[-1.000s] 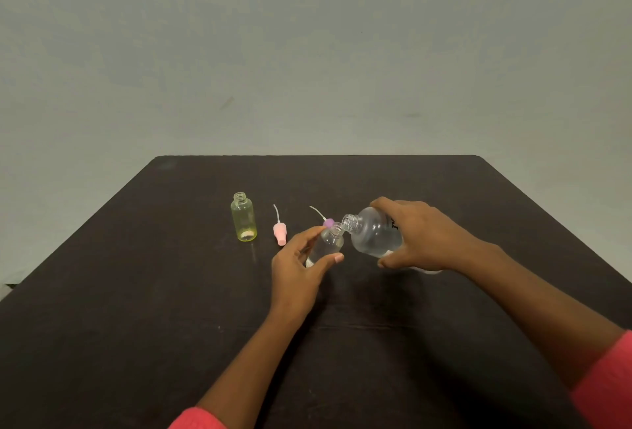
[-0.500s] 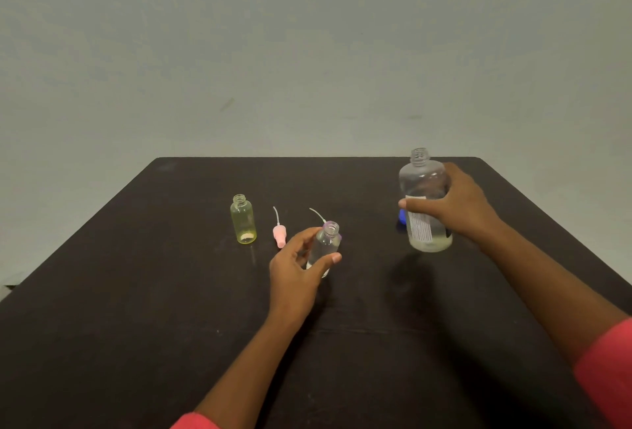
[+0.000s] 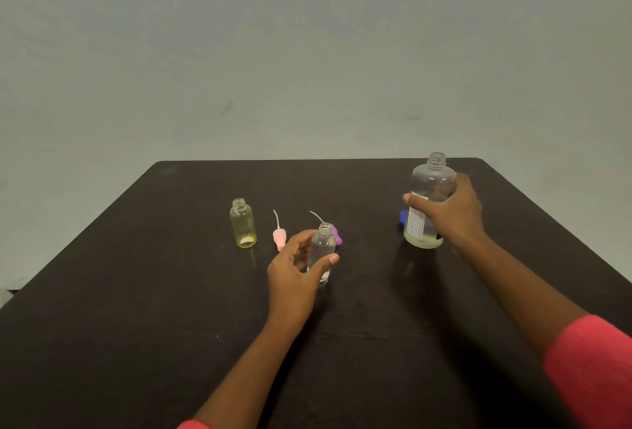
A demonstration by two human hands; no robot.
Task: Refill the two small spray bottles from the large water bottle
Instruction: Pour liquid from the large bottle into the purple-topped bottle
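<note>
My left hand (image 3: 297, 266) grips a small clear spray bottle (image 3: 322, 248) that stands upright and uncapped near the middle of the dark table (image 3: 136, 309). My right hand (image 3: 448, 213) grips the large clear water bottle (image 3: 431, 189), upright and uncapped, at the right; it holds a little water at the bottom. A small yellow spray bottle (image 3: 243, 228) stands open to the left. Between them lies a pink spray head (image 3: 278, 235) with its tube. A purple spray head (image 3: 336, 234) lies behind the clear bottle, partly hidden.
A blue cap (image 3: 403, 217) lies on the table just left of the large bottle, half hidden by it. The table's far edge runs close behind the large bottle. A plain grey wall (image 3: 307, 52) fills the background.
My right hand has tipped the large bottle back upright from the small clear bottle's mouth and carried it right to the table. My left hand has stayed on the small bottle.
</note>
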